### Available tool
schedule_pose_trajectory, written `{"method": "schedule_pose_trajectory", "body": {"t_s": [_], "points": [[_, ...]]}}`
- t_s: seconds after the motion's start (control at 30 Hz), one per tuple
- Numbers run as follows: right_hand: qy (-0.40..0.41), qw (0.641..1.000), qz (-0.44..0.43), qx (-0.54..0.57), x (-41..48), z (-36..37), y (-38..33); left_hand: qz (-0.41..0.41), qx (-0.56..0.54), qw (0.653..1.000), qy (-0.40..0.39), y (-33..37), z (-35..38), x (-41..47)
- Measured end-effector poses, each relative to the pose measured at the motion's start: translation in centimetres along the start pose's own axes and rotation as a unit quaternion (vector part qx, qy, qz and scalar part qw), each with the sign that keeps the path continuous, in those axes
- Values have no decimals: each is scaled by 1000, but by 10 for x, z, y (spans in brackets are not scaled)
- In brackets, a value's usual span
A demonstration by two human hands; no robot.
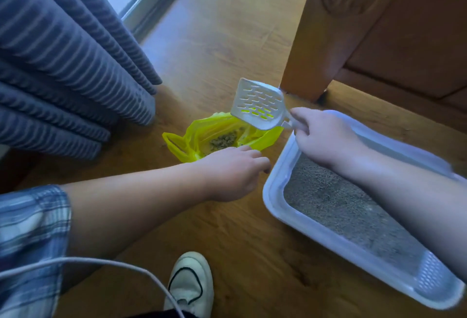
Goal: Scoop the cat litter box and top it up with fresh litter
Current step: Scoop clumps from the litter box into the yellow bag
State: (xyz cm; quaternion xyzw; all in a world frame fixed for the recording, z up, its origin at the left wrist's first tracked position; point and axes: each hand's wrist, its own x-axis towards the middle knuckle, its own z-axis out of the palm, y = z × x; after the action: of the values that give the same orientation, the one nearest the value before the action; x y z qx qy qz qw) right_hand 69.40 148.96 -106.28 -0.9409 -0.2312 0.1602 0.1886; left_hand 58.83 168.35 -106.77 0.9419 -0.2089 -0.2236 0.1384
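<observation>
A white slotted litter scoop point(257, 104) is tipped up over a yellow plastic bag point(199, 135) lying open on the wooden floor. My right hand point(321, 138) grips the scoop's handle. Greenish-grey litter clumps point(223, 140) sit inside the bag. My left hand point(232, 168) holds the bag's near edge, fingers curled on it. The white litter box point(275, 191) lies to the right, filled with grey litter point(336, 204); my right forearm crosses above it. The scoop looks empty.
Grey striped curtains point(75, 65) hang at the left by a glass door. A wooden furniture leg point(310, 65) stands right behind the scoop. My white shoe point(189, 285) and a white cable point(101, 264) are near the bottom edge.
</observation>
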Motion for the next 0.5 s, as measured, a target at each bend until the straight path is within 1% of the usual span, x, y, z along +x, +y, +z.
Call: {"method": "schedule_pose_trajectory", "body": {"t_s": [0.07, 0.17, 0.2, 0.23, 0.27, 0.33, 0.37, 0.43, 0.47, 0.5], "points": [[-11, 997, 38, 64, -7, -7, 7, 1, -19, 1000, 6, 8, -5, 15], [-17, 992, 52, 117, -18, -17, 24, 12, -56, 998, 35, 28, -15, 36], [-24, 984, 67, 162, -23, -20, 30, 15, -74, 996, 37, 37, -18, 42], [-33, 969, 87, 229, -29, -23, 36, 13, -99, 994, 34, 46, -21, 47], [-38, 946, 109, 301, -35, -25, 41, 7, -132, 991, 30, 56, -22, 53], [-31, 889, 156, 428, -49, -32, 49, -17, -210, 977, 28, 73, -22, 65], [-27, 853, 180, 489, -57, -34, 52, -32, -245, 969, 31, 80, -21, 73], [-29, 766, 213, 606, -71, -37, 58, -62, -308, 949, 28, 94, -18, 89], [-33, 731, 219, 645, -78, -37, 62, -74, -345, 935, 20, 101, -17, 96], [-34, 707, 224, 670, -84, -36, 66, -84, -386, 918, 9, 107, -16, 102]]}}
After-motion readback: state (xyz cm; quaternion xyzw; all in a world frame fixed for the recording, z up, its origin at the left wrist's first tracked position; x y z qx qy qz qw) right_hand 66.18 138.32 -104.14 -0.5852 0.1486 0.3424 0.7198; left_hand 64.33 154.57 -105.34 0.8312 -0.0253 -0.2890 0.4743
